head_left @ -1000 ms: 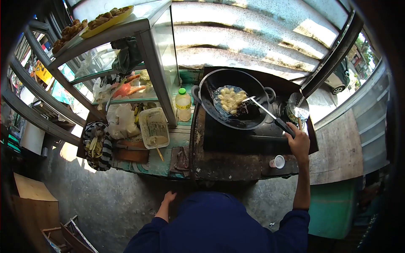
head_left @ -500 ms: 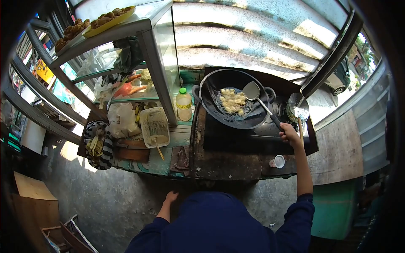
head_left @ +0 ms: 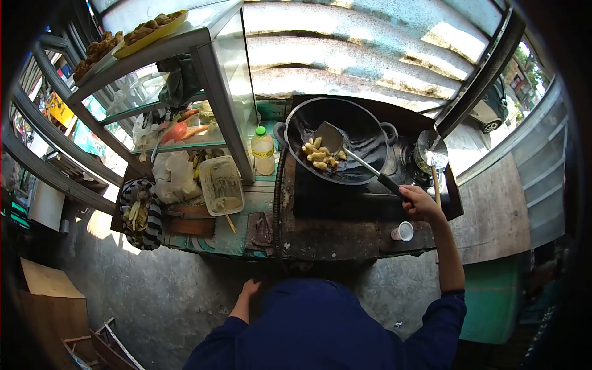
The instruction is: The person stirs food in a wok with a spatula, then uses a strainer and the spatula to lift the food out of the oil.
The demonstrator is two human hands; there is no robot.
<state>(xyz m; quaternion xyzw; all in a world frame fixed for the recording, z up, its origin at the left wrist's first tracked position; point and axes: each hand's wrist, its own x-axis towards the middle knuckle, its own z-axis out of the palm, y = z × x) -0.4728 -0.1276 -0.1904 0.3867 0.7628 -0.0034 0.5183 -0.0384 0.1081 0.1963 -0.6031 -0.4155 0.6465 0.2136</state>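
Note:
My right hand (head_left: 419,202) is closed around the black handle of a long metal spatula (head_left: 331,138). The spatula's blade is inside a black wok (head_left: 364,123), over browned fried pieces (head_left: 320,161) lying in oil at the wok's lower left. The wok rests on a dark stove (head_left: 345,202). My left hand (head_left: 250,287) hangs low in front of the counter, near nothing; its fingers are small and bunched in view, and whether they are apart is unclear.
A strainer (head_left: 431,152) sits right of the wok, with a white cup (head_left: 402,231) nearer me. Left are a green-capped bottle (head_left: 263,151), a plastic tub (head_left: 222,185), a knife (head_left: 188,214) and a glass case (head_left: 231,80) with a yellow tray (head_left: 151,34) on top.
The spatula blade has moved left and down over the fried pieces, which are now bunched at the wok's lower left. My right hand has shifted slightly left and lower.

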